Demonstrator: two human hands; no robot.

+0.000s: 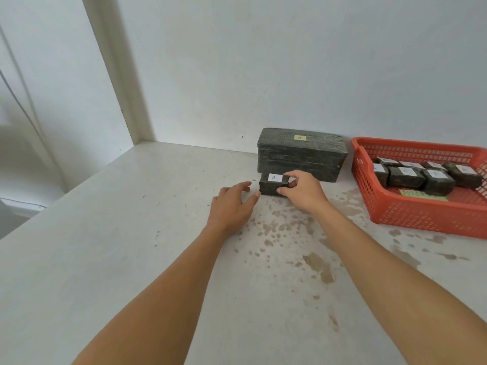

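Both bare forearms stretched from the near edge across the stained white table (pixel 131 233) toward the far wall. At their end, the small dark block (pixel 268 187) sat on the tabletop just in front of the large dark block (pixel 300 156), which stood against the wall. The small block's white label (pixel 274 177) read "A", and the large block's yellow tag (pixel 300 137) appeared to carry the same letter, so the small one was probably being sorted to its matching marker. More labelled small blocks (pixel 421 177) lay well to the right in the red basket (pixel 395 219), likely the supply waiting to be sorted.

The right hand (pixel 303 193) pinched the small block, thumb on its near face and forefinger curled over its far right top edge, the other fingers tucked behind. The left hand (pixel 232 206) lay flat and spread just left of the block, fingers straight and holding nothing. Its thumb tip came up to the block's near left corner, perhaps to steady or square it, though actual contact could not be told.
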